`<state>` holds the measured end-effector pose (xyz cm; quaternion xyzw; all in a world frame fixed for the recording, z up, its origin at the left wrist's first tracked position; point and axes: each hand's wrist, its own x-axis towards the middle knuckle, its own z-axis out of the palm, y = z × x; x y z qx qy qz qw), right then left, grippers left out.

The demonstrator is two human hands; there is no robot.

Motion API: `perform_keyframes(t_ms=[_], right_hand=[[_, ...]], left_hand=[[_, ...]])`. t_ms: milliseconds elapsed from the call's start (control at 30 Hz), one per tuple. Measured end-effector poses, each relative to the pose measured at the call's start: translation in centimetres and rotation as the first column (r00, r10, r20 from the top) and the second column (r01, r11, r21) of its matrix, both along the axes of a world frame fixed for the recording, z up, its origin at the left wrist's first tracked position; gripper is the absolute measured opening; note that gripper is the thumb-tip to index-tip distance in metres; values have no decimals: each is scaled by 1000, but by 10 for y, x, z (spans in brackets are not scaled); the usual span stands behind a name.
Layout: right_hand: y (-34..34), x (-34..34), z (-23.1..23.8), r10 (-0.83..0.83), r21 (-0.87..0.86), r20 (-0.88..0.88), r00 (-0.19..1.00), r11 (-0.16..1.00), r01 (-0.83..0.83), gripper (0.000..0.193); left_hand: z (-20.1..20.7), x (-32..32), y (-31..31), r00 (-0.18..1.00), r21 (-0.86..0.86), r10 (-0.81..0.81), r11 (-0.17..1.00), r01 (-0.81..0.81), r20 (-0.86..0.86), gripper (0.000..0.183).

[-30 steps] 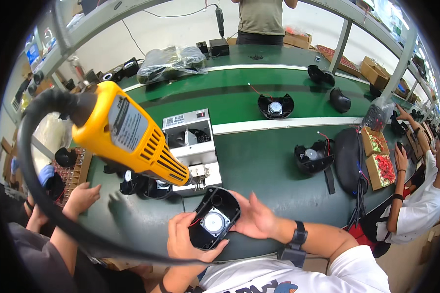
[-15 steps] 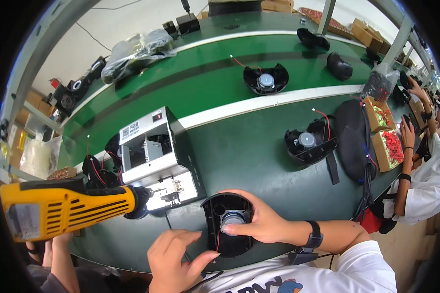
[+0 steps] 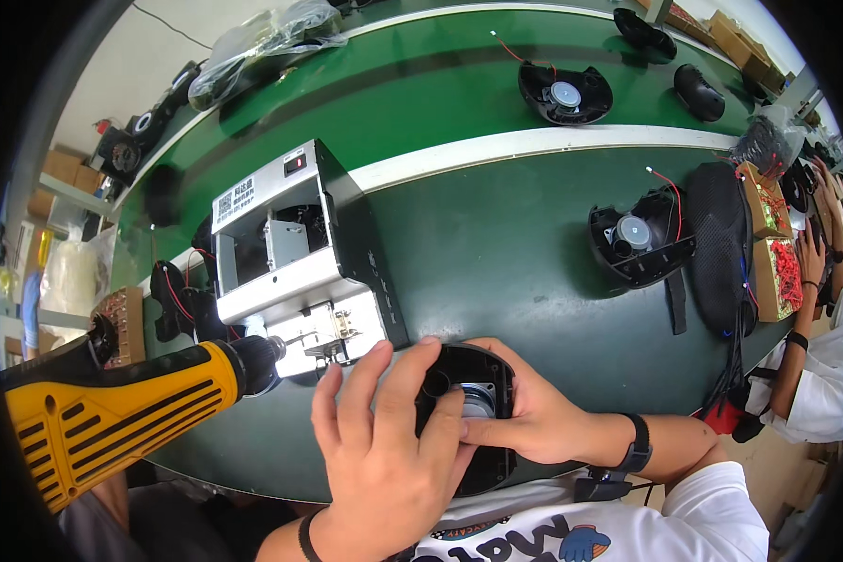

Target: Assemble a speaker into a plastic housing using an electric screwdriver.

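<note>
A curved black plastic housing (image 3: 489, 468) is at the front edge of the bench. A round silver-grey speaker (image 3: 479, 402) sits in it. My right hand (image 3: 545, 420) grips the housing's right side, its thumb lying against the speaker's edge. My left hand (image 3: 389, 450) reaches over the left side with its fingers spread. Its index fingertip is at the speaker, and this hand hides much of the housing's left half. A yellow and black power screwdriver (image 3: 131, 417) points at the silver screw feeder (image 3: 300, 267), left of my hands.
At the right, a second housing with speaker (image 3: 635, 234) lies beside a long black padded piece (image 3: 719, 248) and boxes of red-wired parts (image 3: 779, 272). Another housing (image 3: 564, 94) sits on the green belt (image 3: 421, 98). People work at the right; another person's legs show lower left.
My left hand has come up and right, from beside the housing to over it, with a finger at the speaker. The right hand keeps its grip. The whole view has shifted.
</note>
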<state>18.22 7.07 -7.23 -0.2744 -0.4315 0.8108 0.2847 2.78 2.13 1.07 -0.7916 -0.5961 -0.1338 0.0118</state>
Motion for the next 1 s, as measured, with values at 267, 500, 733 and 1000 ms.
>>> perform_keyframes(t_ms=[267,500,733,1000], right_hand=[[0,-3,-2,-3,42,3,1000,999,3,65],[0,-5,0,22,44,-1,1000,999,-22,65],[-4,-6,-2,-6,9,-22,1000,1000,7,63],[0,-4,-5,-43,-197,-81,996,980,26,60]], left_hand=[[-9,-13,1,997,-1,23,1000,-23,75,44],[-10,-16,-3,994,-17,28,999,-27,103,45],[-8,-16,-1,993,-42,30,999,-26,115,44],[14,-120,-47,564,298,-253,955,12,787,43]])
